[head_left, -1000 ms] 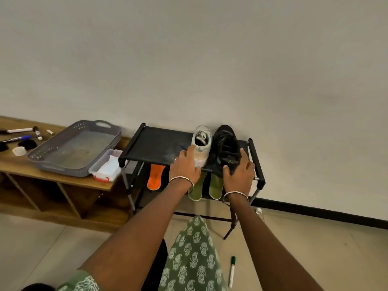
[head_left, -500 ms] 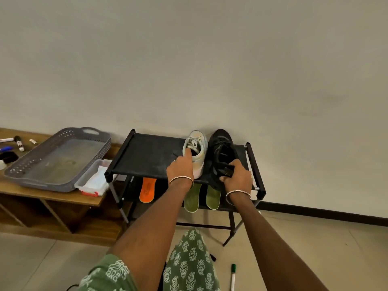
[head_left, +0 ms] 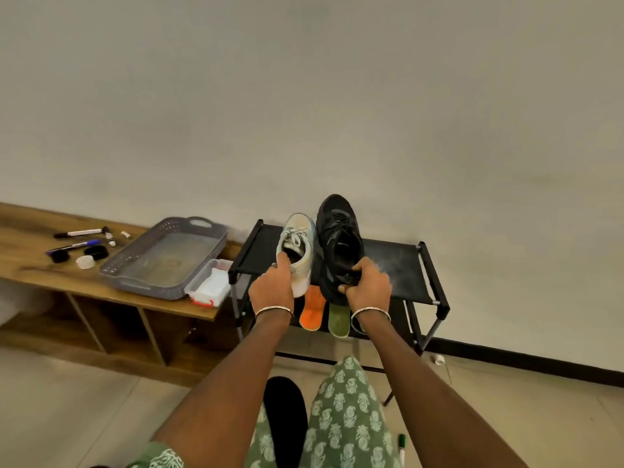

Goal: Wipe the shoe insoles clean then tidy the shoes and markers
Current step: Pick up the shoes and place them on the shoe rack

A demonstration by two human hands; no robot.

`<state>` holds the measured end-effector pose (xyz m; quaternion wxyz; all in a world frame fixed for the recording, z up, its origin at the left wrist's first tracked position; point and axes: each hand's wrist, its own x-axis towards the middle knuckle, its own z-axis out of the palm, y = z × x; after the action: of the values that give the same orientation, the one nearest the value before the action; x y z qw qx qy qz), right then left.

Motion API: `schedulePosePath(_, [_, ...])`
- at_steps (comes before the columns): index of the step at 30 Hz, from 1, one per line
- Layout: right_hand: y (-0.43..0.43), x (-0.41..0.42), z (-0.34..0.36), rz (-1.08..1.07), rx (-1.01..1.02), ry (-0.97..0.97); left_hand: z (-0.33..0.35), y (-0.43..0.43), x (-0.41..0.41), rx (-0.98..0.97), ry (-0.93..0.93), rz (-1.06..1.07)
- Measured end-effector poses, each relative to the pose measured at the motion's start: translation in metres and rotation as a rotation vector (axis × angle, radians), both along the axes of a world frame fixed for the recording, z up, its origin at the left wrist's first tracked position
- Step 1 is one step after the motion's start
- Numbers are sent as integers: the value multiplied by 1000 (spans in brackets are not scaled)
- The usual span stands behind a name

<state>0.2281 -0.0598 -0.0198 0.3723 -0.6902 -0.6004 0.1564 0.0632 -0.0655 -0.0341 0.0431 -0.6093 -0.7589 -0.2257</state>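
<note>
My left hand [head_left: 271, 288] grips the heel of a white sneaker [head_left: 298, 246], and my right hand [head_left: 368, 285] grips the heel of a black sneaker [head_left: 339, 238]. Both shoes are lifted off the black shoe rack [head_left: 401, 261], toes pointing up toward the wall. On the rack's lower shelf lie an orange insole [head_left: 312, 312] and a green insole [head_left: 338, 321]. Several markers [head_left: 79, 238] lie on the wooden bench [head_left: 30, 261] at the left. A green-capped marker [head_left: 401, 447] lies on the floor by my knee.
A grey plastic basket tray [head_left: 135, 268] and a small clear box of white wipes [head_left: 207, 285] sit on the bench beside the rack. Black caps and a white lid [head_left: 85, 262] lie near the markers. A small white object [head_left: 439, 359] lies on the floor at the wall.
Both hands closed on the shoes' heels and lifted them off the rack's top shelf, shifting them left. The orange insole now shows between my wrists.
</note>
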Motion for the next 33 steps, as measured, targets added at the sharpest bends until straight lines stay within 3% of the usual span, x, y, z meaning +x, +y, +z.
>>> schedulePosePath(6, [-46,-75,-5,158,34,-50,-6,-77,-49,30,-132,145])
schedulePosePath(15, [-93,-169,-74,559,-28,-229,-66,-182,-131,17,-272,479])
schedulePosePath(22, [-96,-238,-139,722,-247,-372,-149,-194,-184,-228,-297,613])
schedulePosePath(33, [-41,-279,-245,781,-569,-551,-278,-159,-208,-575,-297,564])
